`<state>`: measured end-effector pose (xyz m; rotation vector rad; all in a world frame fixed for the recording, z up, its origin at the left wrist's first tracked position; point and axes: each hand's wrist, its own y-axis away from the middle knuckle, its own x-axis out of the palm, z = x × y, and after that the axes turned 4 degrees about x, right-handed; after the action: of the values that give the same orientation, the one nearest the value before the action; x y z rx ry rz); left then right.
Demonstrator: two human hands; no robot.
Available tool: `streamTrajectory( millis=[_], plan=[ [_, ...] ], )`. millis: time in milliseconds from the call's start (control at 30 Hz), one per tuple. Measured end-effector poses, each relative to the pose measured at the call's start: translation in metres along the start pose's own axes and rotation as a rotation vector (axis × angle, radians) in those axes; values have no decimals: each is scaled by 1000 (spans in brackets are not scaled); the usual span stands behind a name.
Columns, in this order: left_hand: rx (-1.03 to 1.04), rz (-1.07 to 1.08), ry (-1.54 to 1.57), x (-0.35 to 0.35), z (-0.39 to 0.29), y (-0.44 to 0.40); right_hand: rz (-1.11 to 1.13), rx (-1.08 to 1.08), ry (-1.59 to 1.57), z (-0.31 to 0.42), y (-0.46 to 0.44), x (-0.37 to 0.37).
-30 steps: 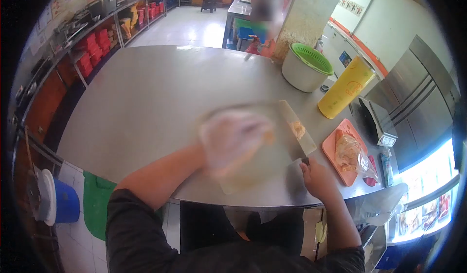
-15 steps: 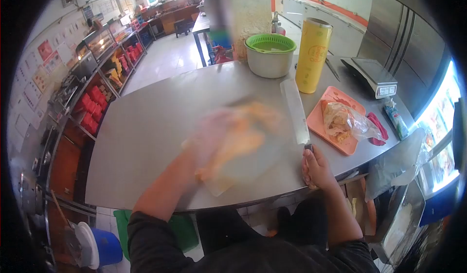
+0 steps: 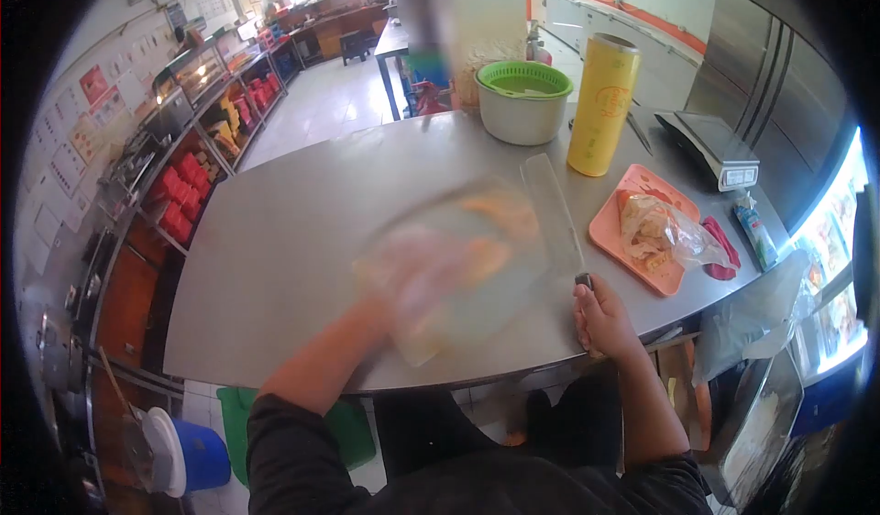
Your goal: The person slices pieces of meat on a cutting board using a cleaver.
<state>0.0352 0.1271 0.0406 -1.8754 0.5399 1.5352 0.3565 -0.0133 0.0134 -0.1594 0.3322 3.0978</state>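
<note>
My right hand (image 3: 605, 321) is closed around the handle of a large knife (image 3: 553, 214). Its long, broad blade points away from me over the steel table. My left hand (image 3: 417, 272) is smeared by motion above a pale cutting board (image 3: 440, 336), so its fingers cannot be made out. Orange-yellow food (image 3: 504, 217), also blurred, shows just beyond and beside that hand; its kind is unclear. Right of the blade, a pink tray (image 3: 610, 231) bears a clear plastic bag (image 3: 653, 226) with pale pieces inside.
Behind the board stand a white pot with a green strainer (image 3: 522, 102) and a tall yellow roll (image 3: 603, 107). A scale (image 3: 713, 148), a pink cloth (image 3: 721, 247) and a blue-green packet (image 3: 753, 231) lie at the right. A blue bucket (image 3: 203, 455) is on the floor.
My left hand has swept over the board, and the orange-yellow food now shows mostly toward the far side instead of stretching to the near left. My right hand keeps the knife in place.
</note>
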Motion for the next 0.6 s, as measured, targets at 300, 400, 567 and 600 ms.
streamTrajectory(
  millis=[300,400,567,600],
  plan=[
    [-118,128,-98,-5,25,-14,-31,-22,-57,-12,-3,0],
    [-71,8,-85,-19,26,-1,-38,-8,-22,-14,-4,3],
    [-107,283,-53,-39,19,16,-111,69,286,5,-5,15],
    [-88,162,-42,-26,30,20,-94,61,296,11,-5,24]
  ],
)
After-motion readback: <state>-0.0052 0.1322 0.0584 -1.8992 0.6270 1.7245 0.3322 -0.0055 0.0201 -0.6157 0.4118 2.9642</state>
